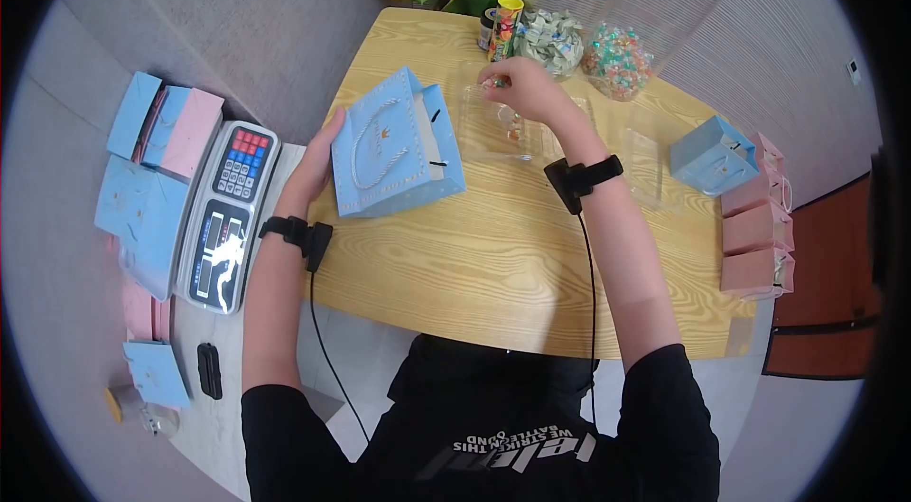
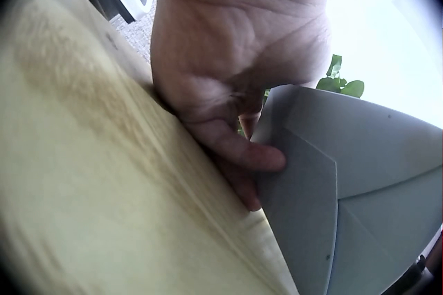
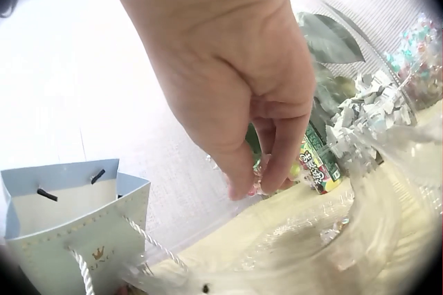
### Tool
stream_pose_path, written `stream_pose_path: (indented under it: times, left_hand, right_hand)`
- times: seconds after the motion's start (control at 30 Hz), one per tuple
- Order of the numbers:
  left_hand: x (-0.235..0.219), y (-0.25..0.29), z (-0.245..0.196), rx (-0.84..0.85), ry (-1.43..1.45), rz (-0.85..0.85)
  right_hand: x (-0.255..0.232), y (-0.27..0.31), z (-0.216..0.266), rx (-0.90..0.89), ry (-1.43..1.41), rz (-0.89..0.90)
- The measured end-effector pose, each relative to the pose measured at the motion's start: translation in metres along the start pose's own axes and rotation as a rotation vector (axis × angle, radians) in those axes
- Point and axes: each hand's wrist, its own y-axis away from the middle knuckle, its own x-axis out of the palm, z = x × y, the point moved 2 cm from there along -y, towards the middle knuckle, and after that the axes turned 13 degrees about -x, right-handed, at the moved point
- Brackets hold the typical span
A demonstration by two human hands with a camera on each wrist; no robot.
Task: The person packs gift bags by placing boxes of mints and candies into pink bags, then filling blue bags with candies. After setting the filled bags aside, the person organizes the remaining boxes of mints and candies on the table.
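A light-blue paper gift bag with white rope handles and a gold crown leans on the wooden table, its mouth turned toward the right. My left hand holds it at its lower left edge. In the left wrist view, the fingertips lie against the bag's folded panel. My right hand is beyond the bag, over a clear plastic tray. Between its thumb and fingers it pinches small wrapped candies, mostly hidden by the fingers. A few shiny wrapped pieces lie in the tray.
At the back stand a yellow-topped tube, a bowl of pale wrapped pieces and a bowl of colourful candies. Another blue bag and several pink bags line the right edge. A scale sits at left beside more bags.
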Motion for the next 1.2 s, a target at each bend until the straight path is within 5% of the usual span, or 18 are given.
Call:
stream_pose_path:
  times: [0.23, 0.43, 0.53, 0.6, 0.7, 0.77, 0.9, 0.97, 1.1, 1.17, 1.2]
  left_hand:
    - [-0.002, -0.003, 0.000, 0.024, -0.011, 0.023]
    - [-0.002, -0.003, 0.000, -0.025, 0.018, 0.018]
    - [-0.006, -0.006, 0.002, -0.045, 0.021, 0.024]
    - [-0.007, -0.008, 0.001, -0.038, 0.019, 0.034]
    - [-0.005, -0.005, 0.001, -0.039, 0.047, 0.052]
    - [-0.002, -0.002, -0.001, -0.033, 0.061, 0.029]
    - [-0.002, -0.002, 0.000, -0.010, 0.067, 0.015]
    - [-0.006, -0.007, 0.002, -0.038, 0.078, 0.056]
    - [-0.005, -0.006, 0.001, -0.040, 0.060, 0.046]
    - [-0.002, -0.004, -0.001, -0.029, 0.068, 0.038]
    - [-0.001, -0.003, -0.001, -0.028, 0.064, 0.041]
  right_hand:
    - [0.006, 0.004, 0.008, 0.028, 0.026, -0.025]
    - [-0.021, 0.001, 0.080, 0.001, -0.180, -0.119]
    - [-0.016, -0.006, 0.110, -0.090, -0.335, -0.063]
    - [-0.006, -0.013, 0.123, -0.043, -0.348, 0.170]
    - [0.049, -0.024, 0.115, -0.016, -0.481, 0.245]
    - [0.076, -0.027, 0.120, -0.501, -0.237, 0.171]
    - [0.058, -0.025, 0.124, -0.483, -0.134, 0.305]
    - [0.044, -0.028, 0.115, -0.108, -0.392, 0.289]
    - [0.046, -0.025, 0.109, -0.066, -0.310, 0.273]
    - [0.070, -0.017, 0.111, -0.564, -0.125, 0.194]
    - [0.074, -0.016, 0.110, -0.562, -0.123, 0.190]
